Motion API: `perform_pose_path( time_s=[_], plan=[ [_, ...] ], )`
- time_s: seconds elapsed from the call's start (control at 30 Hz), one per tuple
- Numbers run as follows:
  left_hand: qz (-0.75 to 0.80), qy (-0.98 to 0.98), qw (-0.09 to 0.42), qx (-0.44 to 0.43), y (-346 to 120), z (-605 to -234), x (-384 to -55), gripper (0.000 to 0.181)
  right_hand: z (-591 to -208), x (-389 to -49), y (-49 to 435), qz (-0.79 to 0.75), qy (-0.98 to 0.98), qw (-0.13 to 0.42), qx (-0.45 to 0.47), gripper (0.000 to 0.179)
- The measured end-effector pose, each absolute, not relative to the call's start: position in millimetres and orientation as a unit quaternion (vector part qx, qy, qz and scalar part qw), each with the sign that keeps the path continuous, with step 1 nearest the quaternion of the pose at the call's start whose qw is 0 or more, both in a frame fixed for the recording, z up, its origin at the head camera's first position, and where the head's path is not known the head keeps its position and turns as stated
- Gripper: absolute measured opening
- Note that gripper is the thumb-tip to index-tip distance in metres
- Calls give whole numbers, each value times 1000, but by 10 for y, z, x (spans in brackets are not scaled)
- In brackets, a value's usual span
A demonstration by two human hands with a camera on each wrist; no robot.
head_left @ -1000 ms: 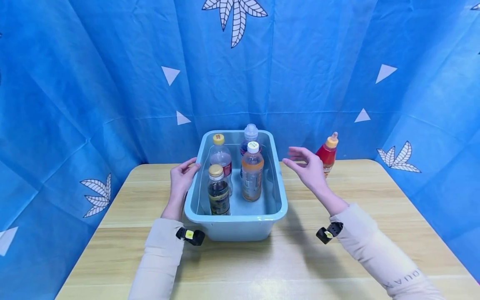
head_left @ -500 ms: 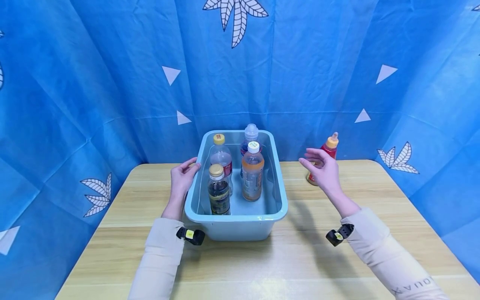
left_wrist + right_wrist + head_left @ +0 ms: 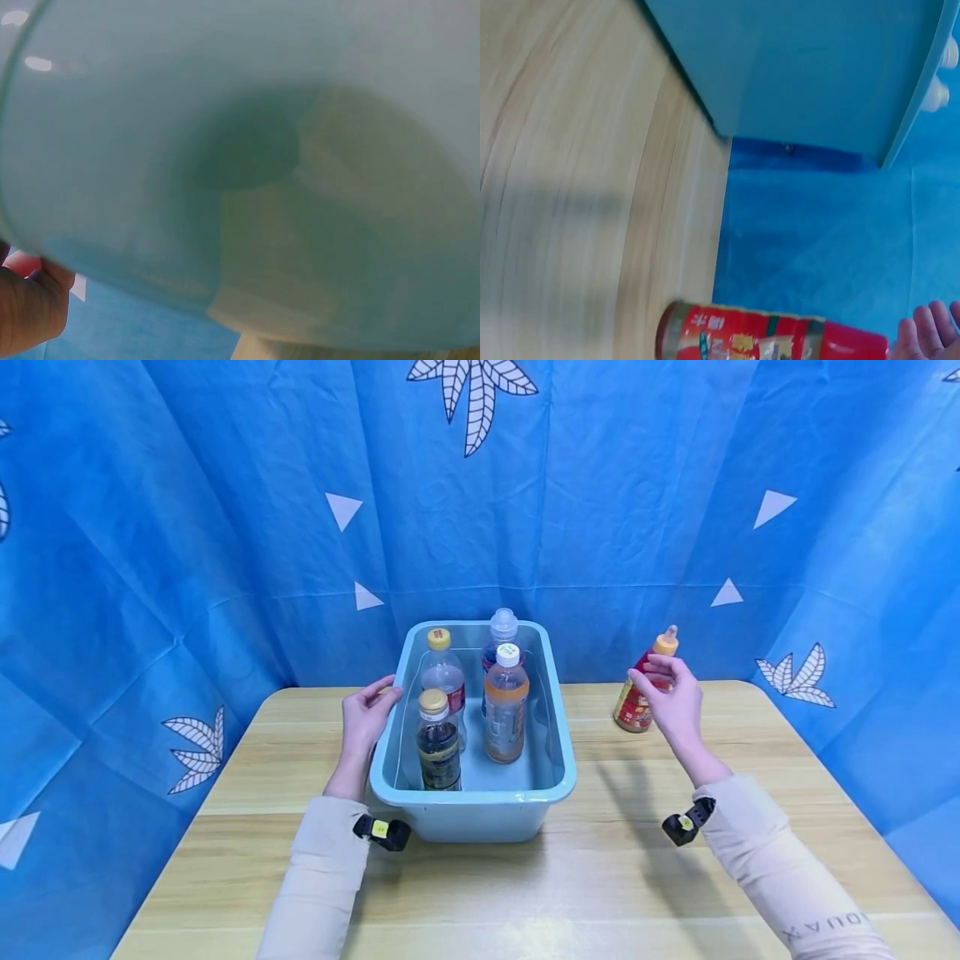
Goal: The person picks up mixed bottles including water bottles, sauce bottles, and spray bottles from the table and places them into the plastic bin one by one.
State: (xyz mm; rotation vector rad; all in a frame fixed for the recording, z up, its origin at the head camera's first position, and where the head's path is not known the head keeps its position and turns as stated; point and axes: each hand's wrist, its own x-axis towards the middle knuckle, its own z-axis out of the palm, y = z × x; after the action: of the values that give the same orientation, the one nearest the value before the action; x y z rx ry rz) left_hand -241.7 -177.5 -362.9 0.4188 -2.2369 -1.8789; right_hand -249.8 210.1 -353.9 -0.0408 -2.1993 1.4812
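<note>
At the left rim of a light blue plastic tub (image 3: 480, 818), my left hand (image 3: 365, 718) pinches the edge between thumb and fingers. The left wrist view is mostly filled by the tub's side wall (image 3: 150, 150), with part of the hand (image 3: 34, 304) at lower left. My right hand (image 3: 675, 697) is beside a red squeeze bottle (image 3: 634, 707) with a yellow cap, thumb and fingers apart. It overlaps the bottle in the head view. In the right wrist view, the fingertips (image 3: 926, 330) are past the upper end of the bottle (image 3: 742, 334), with a gap between them.
Inside the tub stand several bottles: a yellow-capped one (image 3: 442, 672), a dark one with a gold cap (image 3: 438, 752), a white-capped orange-banded one (image 3: 506, 718) and a clear-capped one (image 3: 502, 627). A wooden table (image 3: 480, 902) bears everything. Behind hangs a blue patterned curtain (image 3: 465, 527).
My right hand has moved right, away from the tub to the red bottle, uncovering the bottle's lower part. My left hand and the tub have stayed in place.
</note>
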Motion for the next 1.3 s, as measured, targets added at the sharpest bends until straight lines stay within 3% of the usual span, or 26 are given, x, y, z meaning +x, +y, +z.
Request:
perform_pose_path(
  time_s=[0.47,1.3],
  plan=[
    [-635,-755,84,139,-1787,-3630,-2406,38,-3585,-2742,2311,519,-799,276,-125,52],
    [-637,-755,86,131,-1797,-3638,-2407,38,-3570,-3051,2411,531,-785,244,-206,64]
  ],
)
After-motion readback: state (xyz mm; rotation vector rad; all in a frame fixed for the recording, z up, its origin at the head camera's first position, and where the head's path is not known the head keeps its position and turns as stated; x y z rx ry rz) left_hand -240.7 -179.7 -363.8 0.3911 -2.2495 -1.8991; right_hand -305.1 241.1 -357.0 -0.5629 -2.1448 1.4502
